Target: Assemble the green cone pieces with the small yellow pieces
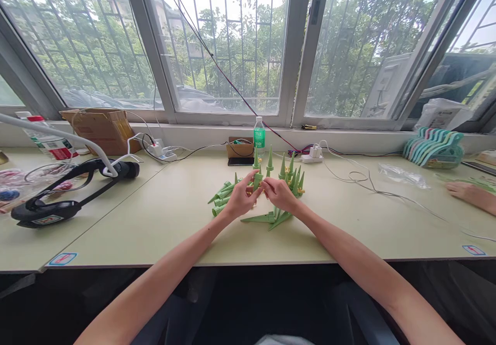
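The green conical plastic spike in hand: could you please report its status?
Left hand gripping green conical plastic spike; right hand close beside it, grip unclear. Other spikes nearby, some upright, some lying.

The left hand (244, 196) holds a green cone (257, 180), the right hand (279, 193) just beside it, other green spikes (258, 218) around on the tabletop (155, 216)

Daylight pours through wide windows (301, 40), metal bars (248, 23) just outside, leafy trees (360, 56) beyond them, and here below the white sill (205, 132) runs a long pale table (139, 226).
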